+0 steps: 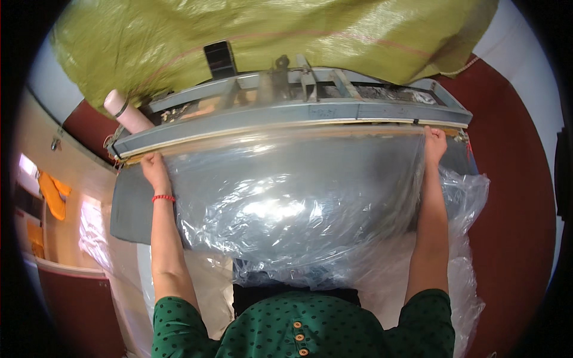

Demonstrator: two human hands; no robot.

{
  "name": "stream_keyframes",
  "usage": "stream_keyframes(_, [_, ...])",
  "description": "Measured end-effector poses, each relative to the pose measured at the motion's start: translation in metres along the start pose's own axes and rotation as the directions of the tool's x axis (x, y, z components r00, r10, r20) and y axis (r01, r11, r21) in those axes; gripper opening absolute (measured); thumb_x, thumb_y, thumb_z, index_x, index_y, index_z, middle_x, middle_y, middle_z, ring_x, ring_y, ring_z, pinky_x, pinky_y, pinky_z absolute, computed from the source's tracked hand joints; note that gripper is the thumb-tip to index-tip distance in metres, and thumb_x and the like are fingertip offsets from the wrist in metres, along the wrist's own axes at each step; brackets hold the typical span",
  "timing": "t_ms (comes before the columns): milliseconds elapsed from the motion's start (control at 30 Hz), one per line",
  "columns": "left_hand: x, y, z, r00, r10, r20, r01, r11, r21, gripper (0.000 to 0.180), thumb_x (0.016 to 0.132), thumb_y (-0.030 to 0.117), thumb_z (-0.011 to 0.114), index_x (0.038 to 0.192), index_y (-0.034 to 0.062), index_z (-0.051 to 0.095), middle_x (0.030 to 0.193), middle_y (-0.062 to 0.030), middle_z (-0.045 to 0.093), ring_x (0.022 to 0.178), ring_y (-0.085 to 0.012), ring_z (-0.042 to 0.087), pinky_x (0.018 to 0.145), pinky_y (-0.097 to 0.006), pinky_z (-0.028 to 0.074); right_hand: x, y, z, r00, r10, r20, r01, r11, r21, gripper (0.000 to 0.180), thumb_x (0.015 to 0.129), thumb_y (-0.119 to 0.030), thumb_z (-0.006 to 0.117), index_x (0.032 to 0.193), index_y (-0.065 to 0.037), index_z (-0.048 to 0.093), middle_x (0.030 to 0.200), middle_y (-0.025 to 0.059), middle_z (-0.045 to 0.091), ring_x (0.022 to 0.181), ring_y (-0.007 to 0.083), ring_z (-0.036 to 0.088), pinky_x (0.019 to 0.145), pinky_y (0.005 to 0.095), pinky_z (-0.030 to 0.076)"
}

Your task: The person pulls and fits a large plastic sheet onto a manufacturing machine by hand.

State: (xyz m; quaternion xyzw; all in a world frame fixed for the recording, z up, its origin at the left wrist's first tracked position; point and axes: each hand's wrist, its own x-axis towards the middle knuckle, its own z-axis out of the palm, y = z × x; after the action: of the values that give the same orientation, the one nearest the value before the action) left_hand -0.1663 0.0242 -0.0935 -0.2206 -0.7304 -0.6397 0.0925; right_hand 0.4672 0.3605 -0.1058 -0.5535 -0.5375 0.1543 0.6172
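A wide sheet of clear plastic film (pixel 268 209) is stretched between my hands, its far edge along the front of a long grey metal frame (pixel 262 113). My left hand (pixel 155 170) is closed on the film's left corner, with a red bead bracelet at the wrist. At the opposite corner my right hand (pixel 435 144) pinches the film, fingers pressed together. Both hands are close to the wooden strip in front of the frame. Glossy and wrinkled, the film drapes over a grey tabletop (pixel 130 206) and down toward my lap.
Behind the frame hangs a yellow-green woven sheet (pixel 286 36), with a black phone (pixel 219 59) propped before it. A pink cylindrical bottle (pixel 126 111) leans at the frame's left end. More crumpled clear plastic (pixel 465 197) hangs at the right. An orange cloth (pixel 52 194) is at far left.
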Motion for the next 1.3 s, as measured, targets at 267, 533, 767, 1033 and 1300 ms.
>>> stream_keyframes(267, [0.014,-0.020,-0.004,0.977,-0.057,-0.205,0.069,0.996,0.052,0.013,0.079,0.012,0.044,0.084,0.0002,0.046,0.079,-0.0068,0.050,0.068,-0.0136,0.048,0.060,-0.026,0.041,0.010,0.017,-0.003,0.981,0.069,-0.181,-0.045,0.990,0.130,0.015,0.080,-0.009,0.056,0.093,-0.002,0.052,0.075,0.0052,0.059,0.065,0.0116,0.054,0.061,0.0250,0.044])
stream_keyframes(533, [-0.007,0.004,-0.051,0.921,-0.067,0.384,0.129,0.982,-0.139,0.009,0.084,0.013,0.049,0.088,0.0055,0.047,0.074,0.0004,0.048,0.061,-0.0068,0.044,0.054,-0.021,0.037,-0.026,-0.079,-0.096,0.956,-0.292,0.016,0.290,0.955,0.060,0.022,0.085,-0.013,0.054,0.103,-0.001,0.052,0.092,0.0078,0.058,0.082,0.0136,0.055,0.074,0.0253,0.044])
stream_keyframes(767, [-0.095,0.090,-0.143,0.984,0.052,0.172,0.001,0.957,-0.291,0.001,0.086,0.010,0.048,0.086,0.0087,0.048,0.077,0.0041,0.041,0.064,-0.0034,0.036,0.056,-0.017,0.032,-0.071,0.029,-0.287,0.921,-0.230,-0.313,0.066,0.887,-0.457,0.027,0.090,-0.021,0.044,0.107,0.000,0.052,0.099,0.0122,0.057,0.092,0.0240,0.054,0.082,0.0335,0.042])
stream_keyframes(1033, [-0.293,-0.003,-0.136,0.620,-0.129,0.774,-0.068,0.974,0.217,0.016,0.080,0.005,0.051,0.092,-0.0018,0.060,0.087,-0.0093,0.061,0.082,-0.0219,0.058,0.074,-0.034,0.045,-0.236,0.058,-0.229,0.963,0.089,-0.256,-0.258,0.586,-0.768,0.030,0.090,-0.023,0.040,0.108,-0.004,0.054,0.103,0.0128,0.058,0.096,0.0267,0.054,0.082,0.0370,0.042])
stream_keyframes(1300, [-0.363,0.045,-0.009,-0.036,0.050,0.998,-0.378,0.924,-0.060,0.024,0.082,0.010,0.053,0.103,-0.0019,0.056,0.094,-0.0100,0.061,0.087,-0.0228,0.057,0.079,-0.033,0.044,-0.378,-0.006,-0.132,0.819,0.189,-0.541,-0.549,-0.010,-0.836,0.029,0.088,-0.024,0.041,0.105,-0.005,0.057,0.103,0.0109,0.059,0.095,0.0255,0.055,0.081,0.0380,0.043])
